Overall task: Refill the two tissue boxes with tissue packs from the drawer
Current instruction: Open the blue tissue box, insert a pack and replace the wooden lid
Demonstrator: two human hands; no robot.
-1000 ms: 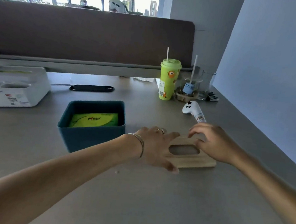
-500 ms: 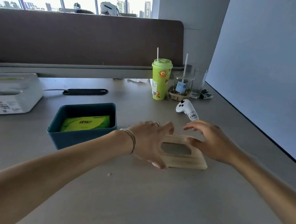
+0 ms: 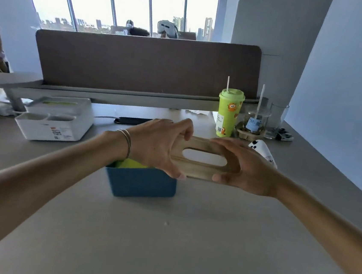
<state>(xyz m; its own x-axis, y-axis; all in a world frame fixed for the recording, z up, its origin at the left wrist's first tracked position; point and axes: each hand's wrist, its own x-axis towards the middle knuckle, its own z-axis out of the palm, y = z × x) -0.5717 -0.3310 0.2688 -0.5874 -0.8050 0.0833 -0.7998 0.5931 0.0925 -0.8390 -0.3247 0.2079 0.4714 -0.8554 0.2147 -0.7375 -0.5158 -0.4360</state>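
Far off to the left of the hands sits a white plastic tissue box [image 3: 54, 119] with smooth sides, rounded corners and a sticker on its front. It rests on the grey, flat worktop [image 3: 164, 246], well apart from the work in the middle, so it looks like it is waiting its turn.

Next comes the left hand [image 3: 156, 147], with thin metal bangles at the wrist. Its fingers and thumb are curled round the left end of a flat, pale wooden lid with a long oval hole [image 3: 204, 159]. Just under this hand stands a dark blue box with rounded corners [image 3: 141, 184], open at the top. A bright yellow-green tissue pack [image 3: 131, 165] peeks out of it, so this box seems to be filled and only needs its top.

The lid is held up in the air, a bit to the right of the blue box, level and with the hole facing up. I think two hands are used so it stays flat and can drop on square.

The right hand [image 3: 246, 168] grips the lid's other end, fingers on the far edge and thumb on the near edge.

Past that hand lie a white controller [image 3: 261, 147], a green paper cup with a straw [image 3: 228, 112] and a clear plastic cup [image 3: 255, 122].
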